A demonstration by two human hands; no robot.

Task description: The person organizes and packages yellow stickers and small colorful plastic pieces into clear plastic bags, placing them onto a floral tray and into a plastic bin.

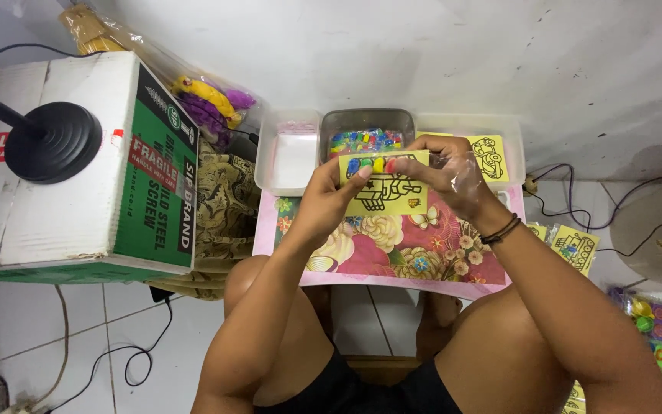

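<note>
View from above of a seated person's bare arms and knees, both hands raised over a small low table (453,285) covered with a pink floral cloth. The left hand (329,201) and the right hand (453,175) together hold a yellow card (386,186) printed with a black line drawing, near the centre of the view; the left thumb presses its top left edge and the right fingers close round its right end, where a clear plastic sleeve (461,180) seems to wrap the hand. A row of small coloured pellets (371,164) lies along the card's top edge. Just beyond the card, at twelve o'clock, sits a grey tray (368,121) filled with more mixed coloured pieces. A clear empty tub (291,157) stands touching it at eleven o'clock, and at one o'clock another clear tub (509,132) holds a second yellow card (490,157). A dark band (501,229) circles the right wrist. At nine o'clock stands a large white and green cardboard box (78,165) with a black round stand base (54,142) on top. More yellow cards (575,247) lie on the floor at three o'clock.
</note>
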